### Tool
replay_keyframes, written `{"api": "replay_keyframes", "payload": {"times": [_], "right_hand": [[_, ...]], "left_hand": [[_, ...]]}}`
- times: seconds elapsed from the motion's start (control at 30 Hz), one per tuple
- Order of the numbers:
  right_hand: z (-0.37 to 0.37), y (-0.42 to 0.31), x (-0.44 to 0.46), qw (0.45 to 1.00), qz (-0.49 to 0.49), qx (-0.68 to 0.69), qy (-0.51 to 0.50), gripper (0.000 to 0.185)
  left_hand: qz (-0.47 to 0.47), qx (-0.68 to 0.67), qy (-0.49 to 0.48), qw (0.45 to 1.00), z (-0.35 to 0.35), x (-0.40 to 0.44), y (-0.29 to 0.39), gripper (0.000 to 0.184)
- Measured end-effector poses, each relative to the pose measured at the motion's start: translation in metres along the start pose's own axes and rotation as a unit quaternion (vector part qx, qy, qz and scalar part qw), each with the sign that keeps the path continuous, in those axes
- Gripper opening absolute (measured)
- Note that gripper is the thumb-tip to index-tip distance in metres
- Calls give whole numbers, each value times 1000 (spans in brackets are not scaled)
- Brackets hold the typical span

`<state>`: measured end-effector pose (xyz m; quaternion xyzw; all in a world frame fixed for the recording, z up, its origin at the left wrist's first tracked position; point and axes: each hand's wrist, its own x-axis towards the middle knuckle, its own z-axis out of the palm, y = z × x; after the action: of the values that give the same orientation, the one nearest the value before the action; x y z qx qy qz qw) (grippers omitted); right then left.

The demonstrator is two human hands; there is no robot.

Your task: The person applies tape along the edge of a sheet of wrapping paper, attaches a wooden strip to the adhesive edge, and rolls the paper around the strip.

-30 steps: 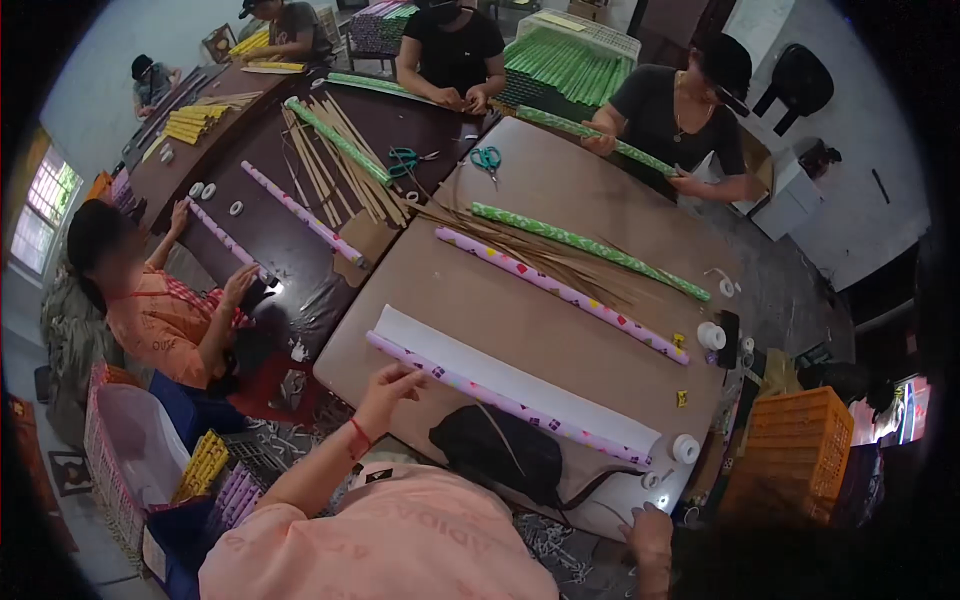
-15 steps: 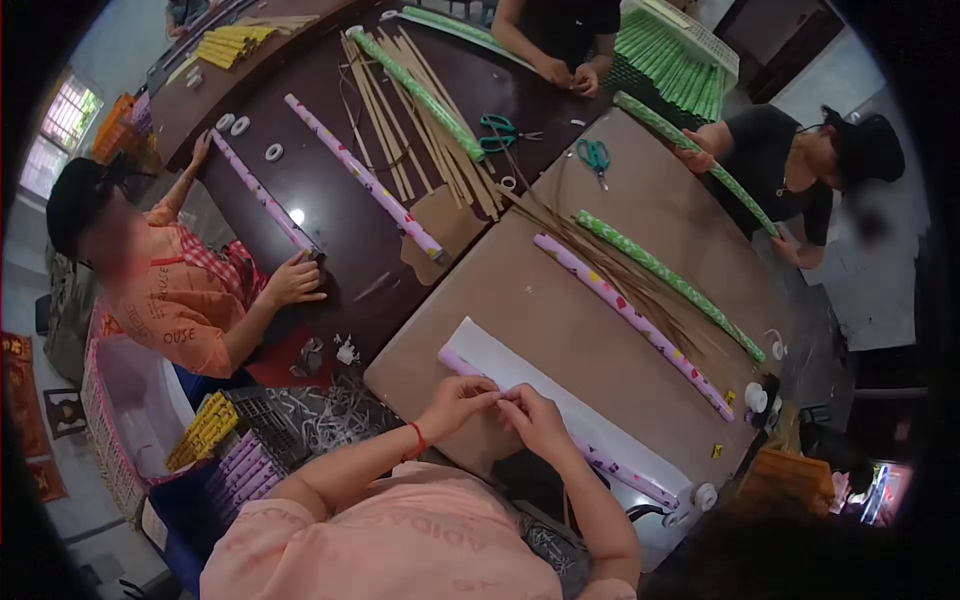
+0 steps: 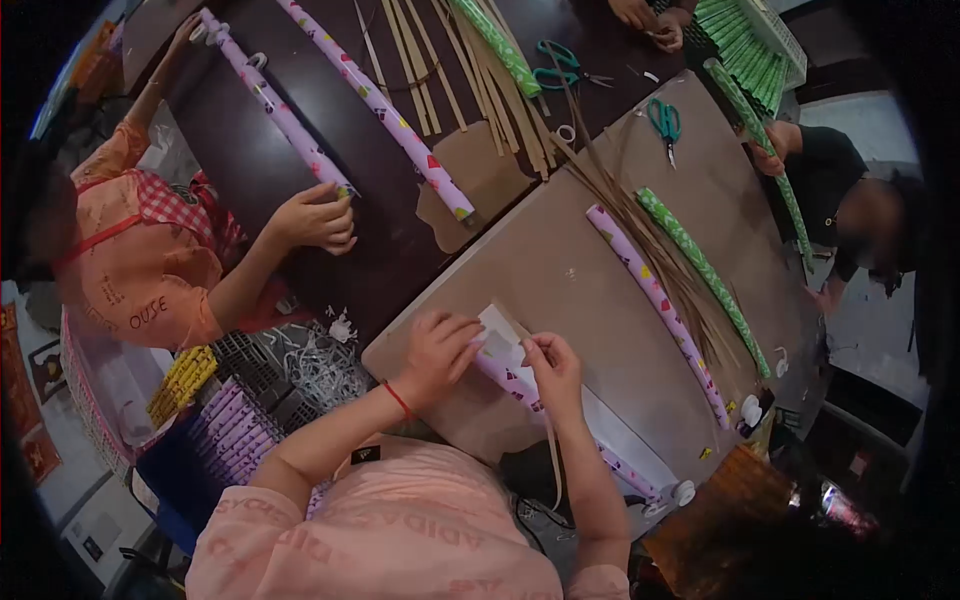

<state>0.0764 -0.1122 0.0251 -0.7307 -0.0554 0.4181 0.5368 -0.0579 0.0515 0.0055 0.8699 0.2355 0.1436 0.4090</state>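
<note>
A pink roll of patterned wrapping paper (image 3: 508, 380) lies slantwise before me at the table's near edge, its white underside (image 3: 612, 428) partly unrolled. My left hand (image 3: 442, 346), with a red band at the wrist, has its fingers bent over the roll's upper left end. Thumb and fingers of my right hand (image 3: 553, 364) are pinched together beside the paper's white corner. From this hand a narrow pale strip (image 3: 556, 465) hangs down past the wrist. The strip's pinched part is hidden by the fingers.
Another pink roll (image 3: 655, 290) and a green roll (image 3: 705, 275) lie farther right, beside brown strips (image 3: 690, 318). Teal scissors (image 3: 664, 122) lie beyond. At left, a co-worker's hand (image 3: 318, 218) touches a pink roll (image 3: 268, 100). Another person holds a green roll (image 3: 775, 170). Scrap strips (image 3: 320, 365) fill a crate.
My hands, pinched together before, have parted: the left went to the roll's end, the right moved slightly right with the pale strip. The view has tilted and shifted. The left co-worker's hand lifted slightly.
</note>
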Motion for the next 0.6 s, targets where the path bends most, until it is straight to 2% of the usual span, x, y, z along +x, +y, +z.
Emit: {"api": "replay_keyframes", "payload": {"times": [0.03,0.07,0.2,0.27,0.4,0.47,0.6], "right_hand": [[1,-1,2,998,-11,57,16,12],[3,-2,2,998,-5,58,18,12],[8,0,2,995,20,99,26,11],[9,10,7,996,17,83,-5,12],[10,17,14,996,37,70,-31,13],[8,21,18,997,28,-46,-52,13],[9,21,20,997,5,-64,-50,12]], "left_hand": [[105,59,-51,991,-2,-1,-7,34],[209,117,-102,966,-2,-3,-12,40],[229,181,-159,943,9,-4,-18,53],[221,208,-183,935,9,0,-20,63],[204,215,-205,933,7,0,-17,64],[197,212,-208,934,7,-2,-16,64],[204,223,-205,931,7,0,-12,65]]}}
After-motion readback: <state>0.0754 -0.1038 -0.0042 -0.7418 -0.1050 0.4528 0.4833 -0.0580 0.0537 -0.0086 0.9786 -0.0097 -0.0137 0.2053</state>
